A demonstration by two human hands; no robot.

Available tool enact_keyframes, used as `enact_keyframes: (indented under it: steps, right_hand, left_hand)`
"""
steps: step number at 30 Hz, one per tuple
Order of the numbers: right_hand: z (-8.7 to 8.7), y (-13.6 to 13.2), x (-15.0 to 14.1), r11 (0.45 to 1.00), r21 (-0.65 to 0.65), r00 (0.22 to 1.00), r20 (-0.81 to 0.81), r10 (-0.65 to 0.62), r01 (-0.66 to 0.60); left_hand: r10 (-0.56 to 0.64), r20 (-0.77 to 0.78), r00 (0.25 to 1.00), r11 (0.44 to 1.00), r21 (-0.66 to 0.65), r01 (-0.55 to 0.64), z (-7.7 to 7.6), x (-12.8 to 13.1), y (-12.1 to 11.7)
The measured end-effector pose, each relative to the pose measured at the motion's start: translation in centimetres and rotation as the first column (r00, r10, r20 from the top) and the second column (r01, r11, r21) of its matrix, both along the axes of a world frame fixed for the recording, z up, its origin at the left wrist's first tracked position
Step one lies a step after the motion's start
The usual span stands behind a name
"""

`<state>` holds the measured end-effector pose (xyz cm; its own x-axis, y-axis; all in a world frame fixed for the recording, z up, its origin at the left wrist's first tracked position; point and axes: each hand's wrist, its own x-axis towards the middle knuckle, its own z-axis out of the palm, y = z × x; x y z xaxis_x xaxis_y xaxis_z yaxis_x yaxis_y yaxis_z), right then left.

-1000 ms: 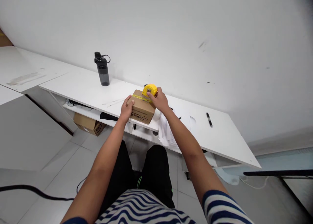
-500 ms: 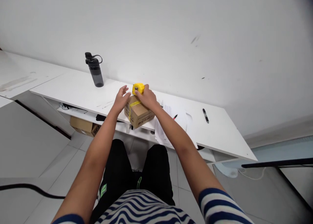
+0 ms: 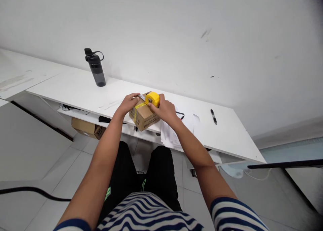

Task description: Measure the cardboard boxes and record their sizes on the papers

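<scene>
A small cardboard box [image 3: 145, 118] with yellow tape across it sits at the front of the white desk. My right hand [image 3: 165, 108] grips a yellow tape measure [image 3: 152, 99] over the top of the box. A short length of measuring blade [image 3: 142, 97] runs out of its case to the left. At the box's far left edge, my left hand [image 3: 129, 103] pinches the blade's end between thumb and fingers.
A dark water bottle [image 3: 97, 69] stands toward the wall on the left. Papers [image 3: 174, 137] lie right of the box, with a red-and-black pen [image 3: 182, 117] on them. A black marker [image 3: 213, 116] rests farther right. Another carton [image 3: 87, 127] is under the desk.
The tape measure has moved right, and a piece of its blade now shows across the box top. My left hand has closed on the blade's end.
</scene>
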<state>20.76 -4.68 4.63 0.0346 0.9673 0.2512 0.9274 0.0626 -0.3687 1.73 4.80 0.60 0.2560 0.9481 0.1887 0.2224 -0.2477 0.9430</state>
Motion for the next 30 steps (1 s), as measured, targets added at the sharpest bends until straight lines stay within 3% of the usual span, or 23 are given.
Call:
enact_keyframes:
  steps: [6,12,20,27,30]
  right_hand:
    - [-2.0,-6.5,3.4,0.991,0.001,0.991,-0.007,-0.134,0.134]
    - [-3.0,-7.2,3.5,0.985,0.029,0.984,-0.051,-0.17,0.171]
    - [-1.5,-4.3,0.9,0.994,0.067,0.996,-0.014,-0.091,0.091]
    - [0.3,3.0,-3.6,0.994,0.083,0.997,0.041,0.061,-0.065]
    - [0.8,5.3,-4.8,0.988,0.107,0.994,0.027,0.107,-0.11]
  left_hand:
    - [0.002,-0.037,0.999,1.0,-0.007,-0.002,-0.2,0.0,0.2]
    - [-0.009,-0.011,1.0,1.0,-0.017,0.009,-0.3,-0.1,0.5]
    - [0.02,-0.008,1.0,1.0,-0.007,-0.02,-0.1,0.0,0.1]
    - [0.008,0.035,0.999,0.999,0.043,-0.009,-0.9,0.3,0.5]
    - [0.131,0.091,0.987,0.987,0.087,-0.139,-1.5,0.6,0.8]
